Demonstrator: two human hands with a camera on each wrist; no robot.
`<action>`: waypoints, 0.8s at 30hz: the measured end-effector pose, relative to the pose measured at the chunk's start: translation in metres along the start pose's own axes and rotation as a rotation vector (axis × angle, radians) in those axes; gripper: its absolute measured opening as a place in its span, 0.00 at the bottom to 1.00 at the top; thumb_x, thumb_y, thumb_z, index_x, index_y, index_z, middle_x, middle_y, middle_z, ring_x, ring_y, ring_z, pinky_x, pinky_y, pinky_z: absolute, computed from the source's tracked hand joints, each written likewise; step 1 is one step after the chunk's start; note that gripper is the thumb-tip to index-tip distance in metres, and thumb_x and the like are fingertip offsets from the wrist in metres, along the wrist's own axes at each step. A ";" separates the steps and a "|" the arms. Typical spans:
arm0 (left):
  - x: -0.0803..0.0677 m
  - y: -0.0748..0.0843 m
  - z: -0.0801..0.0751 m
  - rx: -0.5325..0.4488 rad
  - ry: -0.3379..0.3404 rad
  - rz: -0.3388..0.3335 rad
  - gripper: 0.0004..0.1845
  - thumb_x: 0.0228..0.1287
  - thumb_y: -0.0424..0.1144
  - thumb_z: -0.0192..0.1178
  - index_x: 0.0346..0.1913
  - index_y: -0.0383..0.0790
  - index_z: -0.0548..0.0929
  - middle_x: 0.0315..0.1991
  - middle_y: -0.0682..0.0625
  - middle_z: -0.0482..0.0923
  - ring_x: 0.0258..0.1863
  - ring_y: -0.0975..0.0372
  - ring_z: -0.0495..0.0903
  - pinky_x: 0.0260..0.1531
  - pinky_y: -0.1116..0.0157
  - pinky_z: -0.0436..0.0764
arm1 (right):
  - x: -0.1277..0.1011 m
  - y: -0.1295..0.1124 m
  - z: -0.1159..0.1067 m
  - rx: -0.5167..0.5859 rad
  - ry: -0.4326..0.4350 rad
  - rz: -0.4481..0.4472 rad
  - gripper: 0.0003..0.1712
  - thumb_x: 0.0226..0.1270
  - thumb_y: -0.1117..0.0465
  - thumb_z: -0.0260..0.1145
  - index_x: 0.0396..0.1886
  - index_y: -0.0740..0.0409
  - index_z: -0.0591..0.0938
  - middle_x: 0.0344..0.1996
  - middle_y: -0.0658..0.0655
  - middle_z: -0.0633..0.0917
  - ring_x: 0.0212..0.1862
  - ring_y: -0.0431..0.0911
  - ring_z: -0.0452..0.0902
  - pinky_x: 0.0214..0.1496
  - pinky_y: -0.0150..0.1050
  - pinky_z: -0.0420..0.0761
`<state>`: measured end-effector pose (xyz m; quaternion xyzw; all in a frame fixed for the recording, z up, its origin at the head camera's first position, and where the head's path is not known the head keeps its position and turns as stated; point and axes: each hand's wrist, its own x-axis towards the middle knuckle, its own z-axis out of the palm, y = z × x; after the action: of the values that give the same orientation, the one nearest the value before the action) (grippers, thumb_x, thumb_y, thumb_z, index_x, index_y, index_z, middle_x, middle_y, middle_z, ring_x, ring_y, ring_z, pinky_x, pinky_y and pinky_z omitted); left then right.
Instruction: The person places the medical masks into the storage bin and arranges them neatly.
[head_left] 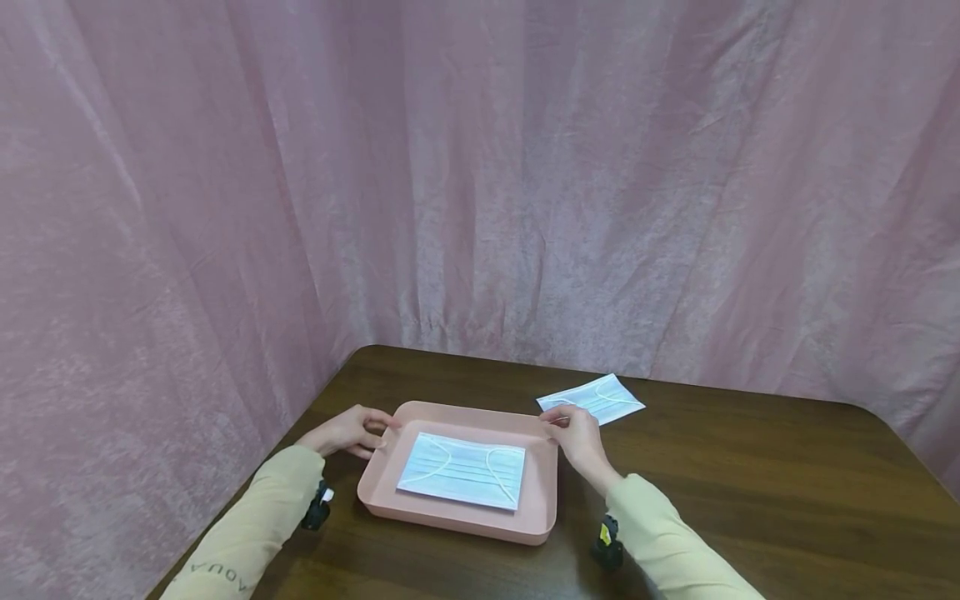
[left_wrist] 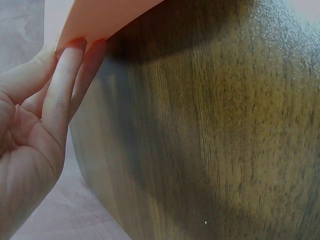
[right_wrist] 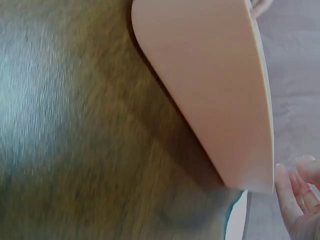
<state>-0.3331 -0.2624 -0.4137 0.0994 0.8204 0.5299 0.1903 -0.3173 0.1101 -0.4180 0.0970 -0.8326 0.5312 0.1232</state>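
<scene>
A shallow pink tray (head_left: 450,522) with rounded corners is on the wooden table. Inside it lies a light blue pleated face mask (head_left: 463,471), its white ear loops resting on top. At the tray's left end, my left hand (head_left: 352,431) grips the rim, with fingers (left_wrist: 65,85) against the outer wall and the thumb at the edge. My right hand (head_left: 577,442) is by the far right corner; in the right wrist view its fingertips (right_wrist: 281,172) are right at the rim, thumb and fingers slightly parted. A second face mask (head_left: 618,402) lies behind that hand, partly covered by it.
The brown wooden table (head_left: 735,475) extends far to the right of the tray. Pink curtains (head_left: 480,183) hang behind the table and along its left side. Dark wrist devices (head_left: 609,546) sit at both cuffs.
</scene>
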 end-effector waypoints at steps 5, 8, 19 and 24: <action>0.001 -0.002 -0.001 0.002 -0.009 0.005 0.21 0.54 0.19 0.56 0.53 0.23 0.71 0.49 0.34 0.72 0.35 0.55 0.77 0.28 0.59 0.80 | 0.004 0.007 -0.008 0.014 0.023 0.004 0.07 0.51 0.77 0.64 0.32 0.72 0.81 0.28 0.62 0.81 0.31 0.52 0.78 0.28 0.38 0.80; 0.001 -0.002 -0.001 0.001 -0.007 0.002 0.21 0.54 0.19 0.56 0.53 0.24 0.72 0.48 0.35 0.73 0.34 0.56 0.77 0.28 0.59 0.80 | 0.005 0.012 -0.014 0.003 0.023 -0.014 0.07 0.51 0.76 0.65 0.33 0.72 0.81 0.29 0.63 0.81 0.32 0.52 0.78 0.29 0.38 0.80; -0.003 -0.001 0.000 0.009 0.008 -0.009 0.21 0.54 0.18 0.56 0.53 0.24 0.72 0.48 0.34 0.73 0.33 0.57 0.77 0.29 0.59 0.80 | 0.011 0.038 -0.036 -0.139 -0.014 -0.104 0.12 0.51 0.72 0.68 0.38 0.70 0.79 0.36 0.65 0.80 0.42 0.58 0.74 0.44 0.50 0.73; -0.003 0.000 0.000 0.006 -0.002 0.003 0.21 0.54 0.18 0.55 0.54 0.23 0.71 0.49 0.33 0.72 0.33 0.56 0.77 0.29 0.59 0.80 | 0.012 0.053 -0.044 -0.186 -0.058 -0.095 0.15 0.52 0.71 0.68 0.41 0.70 0.78 0.40 0.67 0.79 0.44 0.59 0.74 0.45 0.50 0.73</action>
<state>-0.3301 -0.2635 -0.4136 0.1018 0.8217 0.5275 0.1903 -0.3395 0.1720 -0.4425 0.1396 -0.8761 0.4420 0.1325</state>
